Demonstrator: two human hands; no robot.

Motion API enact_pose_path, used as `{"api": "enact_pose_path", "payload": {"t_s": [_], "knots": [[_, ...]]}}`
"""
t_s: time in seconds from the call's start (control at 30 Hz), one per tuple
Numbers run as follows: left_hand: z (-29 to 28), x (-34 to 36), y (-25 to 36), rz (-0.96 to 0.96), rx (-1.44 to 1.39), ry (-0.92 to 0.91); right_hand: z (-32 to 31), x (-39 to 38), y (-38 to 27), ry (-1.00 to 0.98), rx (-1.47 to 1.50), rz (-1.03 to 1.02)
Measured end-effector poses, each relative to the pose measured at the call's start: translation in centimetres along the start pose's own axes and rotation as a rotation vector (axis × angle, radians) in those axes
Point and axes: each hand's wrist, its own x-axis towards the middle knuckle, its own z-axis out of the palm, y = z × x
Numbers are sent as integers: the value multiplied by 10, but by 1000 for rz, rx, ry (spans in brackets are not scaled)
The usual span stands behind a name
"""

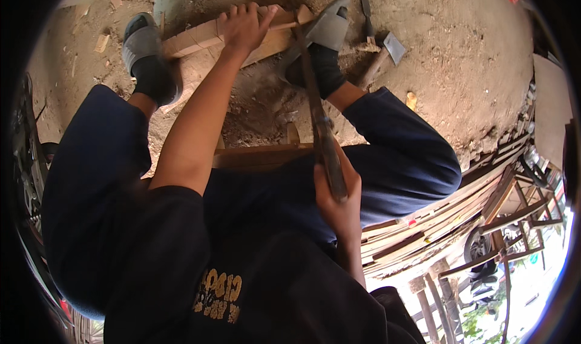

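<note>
We record our left arm nearly straight, its bare forearm (193,123) running toward 1 o'clock; the left hand (243,30), at 11 o'clock in our view, lies back up, fingers extended toward 12, thumb splayed toward 1. Our right hand (340,192), off centre toward 4 o'clock, is curled in a grip, its wrist (349,234) trailing toward 6.

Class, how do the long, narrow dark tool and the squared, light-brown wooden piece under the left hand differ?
The dark tool is slimmer; the wooden piece is thicker and paler. The tool runs up the picture; the wooden piece lies mostly across it. The right hand grips the tool; the left hand lies on the wooden piece. Both are elongated.
</note>
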Motion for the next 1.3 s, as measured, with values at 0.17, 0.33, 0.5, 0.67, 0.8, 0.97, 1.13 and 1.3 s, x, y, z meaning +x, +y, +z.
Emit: {"api": "enact_pose_path", "payload": {"t_s": [0.17,0.33,0.5,0.67,0.8,0.97,1.13,1.3], "knots": [[10,-1,-7,65,52,70,-15,-52,16,35,-100,-150],[-3,3,-7,34,-20,-101,1,-1,-14,-54,-61,113],[1,1,-6,19,-16,-135,-18,-47,12,12,-67,-181],[-7,-4,-2,32,26,-189,-2,3,-15,-42,-38,37],[-14,6,-6,36,-44,-300,-10,-52,14,97,-142,-262],[-11,4,-7,30,-2,-333,1,5,-3,-1,-75,-82],[-11,4,-13,124,62,-269,-11,-44,9,52,-74,-168],[-25,9,-7,69,81,-434,6,-12,5,29,-19,-170]]}}
